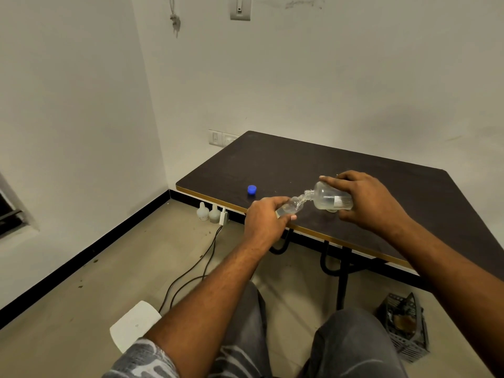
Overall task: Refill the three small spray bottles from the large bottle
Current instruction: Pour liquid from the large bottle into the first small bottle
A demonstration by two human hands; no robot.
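Pouring takes place just inside the near edge of the dark surface (341, 165), whose yellow-trimmed rim runs from the left corner down toward the right; most of the top beyond the hands lies bare, giving open room to the far side and to the right. The right hand (365, 197) wraps its fingers (331, 181) closed round the large bottle (328, 197), a clear one with a white label, tipped on its side so the open neck points left and slightly down. The left hand (266, 216) holds the small spray bottle (290, 207) with fingers curled shut about its body, the mouth raised toward the right so that it meets the large bottle's neck; clear liquid shows where the two openings come together. Both bottles sit above the surface near its near edge, and whether either touches it cannot be told. A blue cap (251, 189) rests alone on the surface to the left of the hands, near the left edge. Below that corner, on the floor against the wall, stand two white bottles (208, 212) beside a white plug block with dark cables (191, 271) trailing nearer. A dark crate (406, 326) sits on the floor at the near right, under the surface's edge.
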